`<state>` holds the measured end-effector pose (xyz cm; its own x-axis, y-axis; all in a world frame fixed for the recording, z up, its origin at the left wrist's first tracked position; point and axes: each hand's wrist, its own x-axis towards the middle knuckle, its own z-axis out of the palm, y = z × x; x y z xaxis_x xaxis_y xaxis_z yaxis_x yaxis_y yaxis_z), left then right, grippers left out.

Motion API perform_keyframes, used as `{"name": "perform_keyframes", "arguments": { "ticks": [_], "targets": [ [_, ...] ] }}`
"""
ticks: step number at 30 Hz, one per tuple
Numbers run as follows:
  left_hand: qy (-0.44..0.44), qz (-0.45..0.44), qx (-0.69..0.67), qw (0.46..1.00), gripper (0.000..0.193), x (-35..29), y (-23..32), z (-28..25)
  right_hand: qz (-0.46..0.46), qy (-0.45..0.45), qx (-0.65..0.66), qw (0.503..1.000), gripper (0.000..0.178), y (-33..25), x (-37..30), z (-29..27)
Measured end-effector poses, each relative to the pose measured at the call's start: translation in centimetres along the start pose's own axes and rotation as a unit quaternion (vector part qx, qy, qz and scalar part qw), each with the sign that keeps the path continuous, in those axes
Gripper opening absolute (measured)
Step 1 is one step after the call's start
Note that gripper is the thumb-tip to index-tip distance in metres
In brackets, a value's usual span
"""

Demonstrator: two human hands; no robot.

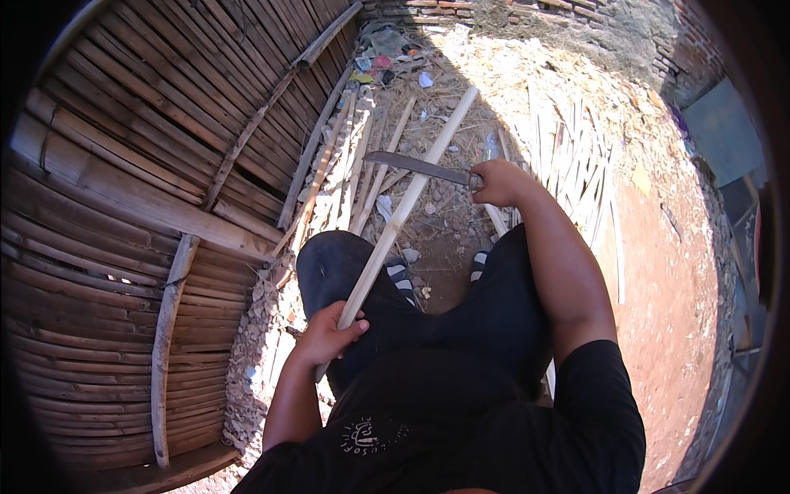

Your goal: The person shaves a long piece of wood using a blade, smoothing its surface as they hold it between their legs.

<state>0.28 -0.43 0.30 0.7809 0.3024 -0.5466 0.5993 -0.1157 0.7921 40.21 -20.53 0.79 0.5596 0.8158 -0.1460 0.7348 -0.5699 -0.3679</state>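
My left hand (327, 336) is wrapped round the near end of a long pale bamboo strip (403, 206), which slants away from me over my left thigh. Its far end points up and to the right, above the littered ground. In my right hand (499, 183) is the handle of a machete (421, 165). The machete's long dark blade crosses the strip from right to left, touching or just above its upper half; I cannot tell which. The fingers of my right hand are closed on the handle, hiding most of it.
A slatted bamboo wall (164, 107) with a pole frame rises at my left. More split bamboo strips (576, 165) lie in the sun at the right, and others lie beside the wall. Shavings and rubbish cover the ground ahead, up to a brick wall (576, 33).
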Motion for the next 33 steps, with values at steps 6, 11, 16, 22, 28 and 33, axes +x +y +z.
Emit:
{"name": "perform_keyframes", "arguments": {
  "ticks": [6,11,16,22,28,33],
  "targets": [
    [0.003,0.005,-0.003,1.0,0.03,-0.1,0.0,0.0,-0.066,-0.071,0.019,0.995,0.06,-1.4,-0.1,-0.2],
    [-0.003,0.012,-0.005,1.0,0.031,0.0,-0.2,0.0,-0.023,-0.013,0.019,0.999,0.059,0.0,0.2,0.2],
    [-0.009,0.006,-0.005,1.0,0.032,-0.2,-0.1,-0.2,-0.017,-0.034,0.016,0.999,0.059,-0.8,-0.2,-0.2],
    [-0.005,0.014,-0.011,1.0,0.032,-0.2,-0.2,-0.1,-0.057,-0.041,0.039,0.997,0.057,-0.8,0.1,0.4],
    [-0.007,0.01,-0.006,1.0,0.032,-0.3,0.2,0.0,0.005,-0.024,0.019,1.0,0.061,-0.1,0.2,0.2],
    [-0.01,0.01,-0.008,1.0,0.032,-0.2,0.0,-0.1,-0.021,-0.039,0.017,0.999,0.064,-0.4,0.0,0.0]
  ]
}}
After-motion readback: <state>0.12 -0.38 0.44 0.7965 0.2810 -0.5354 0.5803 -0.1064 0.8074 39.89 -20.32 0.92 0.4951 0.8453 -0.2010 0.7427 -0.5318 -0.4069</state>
